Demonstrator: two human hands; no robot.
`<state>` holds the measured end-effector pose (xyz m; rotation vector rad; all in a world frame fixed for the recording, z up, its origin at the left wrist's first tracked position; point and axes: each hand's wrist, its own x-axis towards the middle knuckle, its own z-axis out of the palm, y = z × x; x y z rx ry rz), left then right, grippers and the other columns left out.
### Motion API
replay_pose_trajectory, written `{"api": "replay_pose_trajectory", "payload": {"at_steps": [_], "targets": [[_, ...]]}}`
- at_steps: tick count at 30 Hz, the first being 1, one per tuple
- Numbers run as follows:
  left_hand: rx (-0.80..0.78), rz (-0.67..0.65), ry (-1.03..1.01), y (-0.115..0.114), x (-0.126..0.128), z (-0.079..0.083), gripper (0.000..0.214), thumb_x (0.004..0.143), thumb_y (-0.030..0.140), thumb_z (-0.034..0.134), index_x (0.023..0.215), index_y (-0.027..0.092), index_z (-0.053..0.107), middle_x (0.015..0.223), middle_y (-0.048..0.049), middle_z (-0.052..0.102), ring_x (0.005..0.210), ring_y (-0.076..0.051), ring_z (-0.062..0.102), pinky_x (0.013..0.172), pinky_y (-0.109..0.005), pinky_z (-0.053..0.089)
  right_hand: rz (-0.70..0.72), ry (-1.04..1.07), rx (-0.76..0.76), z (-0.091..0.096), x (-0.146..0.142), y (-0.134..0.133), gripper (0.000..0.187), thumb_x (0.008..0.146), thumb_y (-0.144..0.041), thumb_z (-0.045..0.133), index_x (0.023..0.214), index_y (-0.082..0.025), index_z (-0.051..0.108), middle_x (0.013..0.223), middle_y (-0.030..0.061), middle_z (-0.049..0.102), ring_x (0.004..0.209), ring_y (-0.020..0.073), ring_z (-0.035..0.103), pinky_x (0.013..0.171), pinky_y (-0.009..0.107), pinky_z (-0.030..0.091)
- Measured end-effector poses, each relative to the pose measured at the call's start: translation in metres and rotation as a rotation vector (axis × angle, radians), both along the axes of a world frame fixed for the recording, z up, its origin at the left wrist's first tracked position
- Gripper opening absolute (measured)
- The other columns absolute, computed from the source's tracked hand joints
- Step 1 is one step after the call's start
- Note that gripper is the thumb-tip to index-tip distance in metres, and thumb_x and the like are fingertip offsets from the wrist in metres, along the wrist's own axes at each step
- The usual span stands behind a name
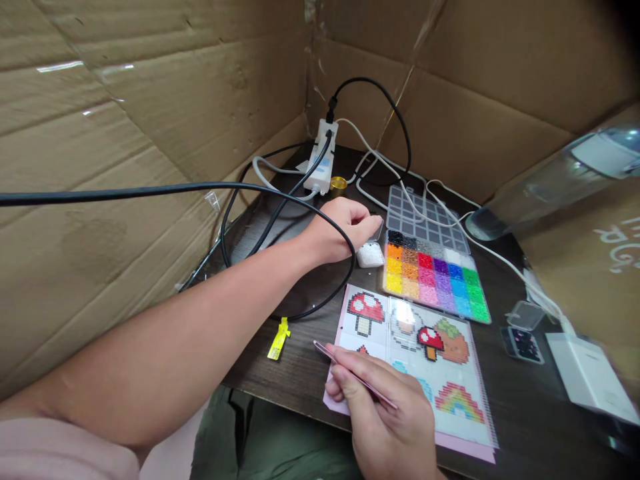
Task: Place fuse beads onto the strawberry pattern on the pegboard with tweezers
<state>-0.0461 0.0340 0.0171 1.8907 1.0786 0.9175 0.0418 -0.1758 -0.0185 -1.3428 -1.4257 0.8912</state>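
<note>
My left hand (345,230) is closed in a pinch above a small clear box of white beads (371,255), near its raised lid. What its fingertips hold, if anything, is hidden. Pink tweezers (367,385) lie in my right hand (393,413), its fingers wrapped round them over the pattern sheet (360,303). That sheet shows pixel pictures of mushrooms and a rainbow under a clear pegboard. A red mushroom made of beads (431,343) sits on it. Behind the sheet stands an open sorting case (435,277) with beads in many colours.
A black cable (150,190) loops over my left forearm. Farther back are a white power strip (321,157) and a gold tin (339,186). On the right stand a small box of black beads (523,345), a white device (590,373) and a clear cylinder (540,193). Cardboard walls surround the table.
</note>
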Motion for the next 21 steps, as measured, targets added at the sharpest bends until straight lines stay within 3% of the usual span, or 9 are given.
{"api": "replay_pose_trajectory", "payload": {"at_steps": [7, 21], "targets": [[-0.015, -0.003, -0.008, -0.0006, -0.0013, 0.0005, 0.034, 0.084, 0.032, 0.055, 0.053, 0.016, 0.057, 0.044, 0.0064, 0.035, 0.044, -0.007, 0.031, 0.049, -0.028, 0.022, -0.107, 0.101, -0.011, -0.0034, -0.0079, -0.0033, 0.022, 0.088, -0.02, 0.062, 0.101, -0.019, 0.079, 0.077, 0.0077, 0.075, 0.054, 0.0141, 0.066, 0.049, 0.027, 0.063], [-0.008, -0.01, -0.009, -0.0005, -0.0017, 0.0006, 0.034, 0.084, 0.032, 0.055, 0.054, 0.016, 0.057, 0.045, 0.0064, 0.035, 0.044, -0.007, 0.031, 0.048, -0.027, 0.023, -0.086, 0.103, 0.022, -0.0023, -0.0074, -0.0046, 0.024, 0.088, -0.016, 0.061, 0.104, -0.02, 0.078, 0.072, 0.0053, 0.073, 0.054, 0.0135, 0.065, 0.05, 0.026, 0.061]]}}
